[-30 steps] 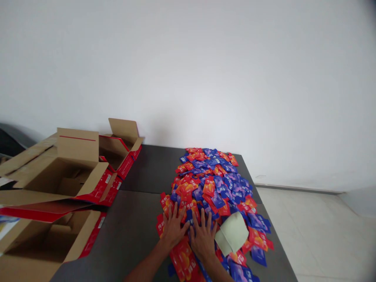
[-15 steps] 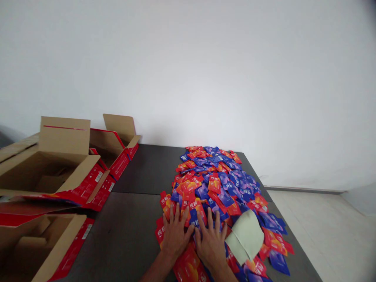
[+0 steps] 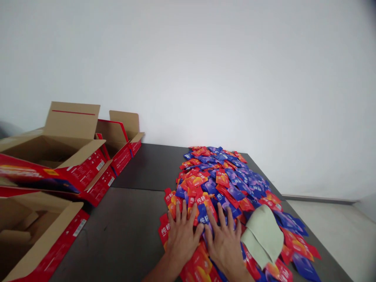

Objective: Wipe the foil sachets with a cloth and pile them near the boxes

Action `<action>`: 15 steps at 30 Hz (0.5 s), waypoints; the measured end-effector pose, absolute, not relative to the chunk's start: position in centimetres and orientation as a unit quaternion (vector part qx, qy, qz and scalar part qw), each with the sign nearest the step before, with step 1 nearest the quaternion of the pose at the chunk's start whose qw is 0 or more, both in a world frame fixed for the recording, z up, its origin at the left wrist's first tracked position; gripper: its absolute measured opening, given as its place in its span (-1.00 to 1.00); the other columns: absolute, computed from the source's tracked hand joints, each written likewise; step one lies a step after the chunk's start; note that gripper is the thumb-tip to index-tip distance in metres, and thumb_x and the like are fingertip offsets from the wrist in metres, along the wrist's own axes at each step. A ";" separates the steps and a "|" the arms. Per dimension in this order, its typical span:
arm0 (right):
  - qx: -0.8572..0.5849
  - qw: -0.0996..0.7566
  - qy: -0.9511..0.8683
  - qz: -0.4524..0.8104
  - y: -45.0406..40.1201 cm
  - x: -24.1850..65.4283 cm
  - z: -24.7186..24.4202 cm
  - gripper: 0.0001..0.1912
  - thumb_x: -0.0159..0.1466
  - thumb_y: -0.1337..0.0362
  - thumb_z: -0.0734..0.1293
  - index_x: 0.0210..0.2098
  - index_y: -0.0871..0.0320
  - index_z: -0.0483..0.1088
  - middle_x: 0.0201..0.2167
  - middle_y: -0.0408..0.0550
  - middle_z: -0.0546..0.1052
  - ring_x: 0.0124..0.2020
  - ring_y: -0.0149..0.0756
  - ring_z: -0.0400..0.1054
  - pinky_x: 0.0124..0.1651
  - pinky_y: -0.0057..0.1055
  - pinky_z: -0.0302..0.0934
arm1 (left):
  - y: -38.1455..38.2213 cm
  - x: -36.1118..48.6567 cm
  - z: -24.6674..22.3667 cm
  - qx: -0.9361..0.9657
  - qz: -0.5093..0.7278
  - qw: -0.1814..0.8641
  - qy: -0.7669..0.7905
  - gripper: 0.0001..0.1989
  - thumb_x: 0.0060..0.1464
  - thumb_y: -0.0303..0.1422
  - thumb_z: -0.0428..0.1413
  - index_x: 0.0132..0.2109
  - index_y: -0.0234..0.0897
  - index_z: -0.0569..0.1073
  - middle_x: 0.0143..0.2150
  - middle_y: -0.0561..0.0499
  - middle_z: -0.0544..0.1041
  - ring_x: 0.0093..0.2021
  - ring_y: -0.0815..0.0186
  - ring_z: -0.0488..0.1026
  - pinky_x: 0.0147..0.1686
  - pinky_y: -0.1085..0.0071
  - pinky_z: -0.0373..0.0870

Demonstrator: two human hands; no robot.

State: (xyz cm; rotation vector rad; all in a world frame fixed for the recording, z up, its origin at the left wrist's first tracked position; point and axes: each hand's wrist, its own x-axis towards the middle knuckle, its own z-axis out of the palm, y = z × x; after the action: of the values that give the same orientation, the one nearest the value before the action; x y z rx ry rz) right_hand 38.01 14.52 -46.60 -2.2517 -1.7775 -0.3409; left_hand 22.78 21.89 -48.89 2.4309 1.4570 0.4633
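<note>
While the left hand (image 3: 182,238) and the right hand (image 3: 225,243) rest flat, fingers spread apart, on red and blue packets (image 3: 222,178), that heap stretches along the table's (image 3: 123,223) right edge to its far edge. Just beside the right hand, toward that right edge, a pale green piece (image 3: 266,229) lies on the packets.

We've got packets (image 3: 222,178) in smooth, glossy, plastic-looking film, lightly creased, on a table (image 3: 126,219) with a smooth, dark, low-sheen top. Boxes (image 3: 88,166) read as cardboard to us: matt brown paper inside, smoother printed red outside. The pale green piece (image 3: 266,231) looks matt, cloth or paper, can't tell which; wall (image 3: 205,78) looks smooth, matt and painted.
</note>
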 end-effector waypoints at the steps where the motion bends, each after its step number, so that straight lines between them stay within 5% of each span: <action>1: -0.771 0.128 -0.611 -0.123 14.5 38.0 -46.8 -0.39 0.37 0.01 0.14 0.39 -0.19 0.08 0.48 -0.13 -0.04 0.48 0.17 -0.33 0.33 0.39 -0.27 | 21.9 22.7 -49.1 0.840 0.162 0.134 0.500 -0.29 0.26 0.08 -0.15 0.46 0.14 -0.15 0.52 -0.04 -0.08 0.48 -0.21 -0.18 0.30 -0.40 -0.35; 15: -0.758 0.126 -0.618 -0.168 14.0 38.0 -47.9 -0.42 0.37 -0.01 0.12 0.37 -0.20 0.14 0.45 -0.06 0.06 0.46 0.22 -0.21 0.29 0.39 -0.19 | 21.3 22.2 -50.7 0.845 0.200 0.108 0.483 -0.29 0.26 0.09 -0.17 0.46 0.11 -0.11 0.51 -0.03 -0.04 0.47 -0.24 -0.16 0.31 -0.37 -0.30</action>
State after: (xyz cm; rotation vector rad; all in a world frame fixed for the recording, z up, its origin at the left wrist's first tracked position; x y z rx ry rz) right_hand 37.99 14.02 -47.92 -2.2074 -1.7997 -0.4890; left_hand 22.23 21.34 -50.67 2.4876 1.4226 0.5874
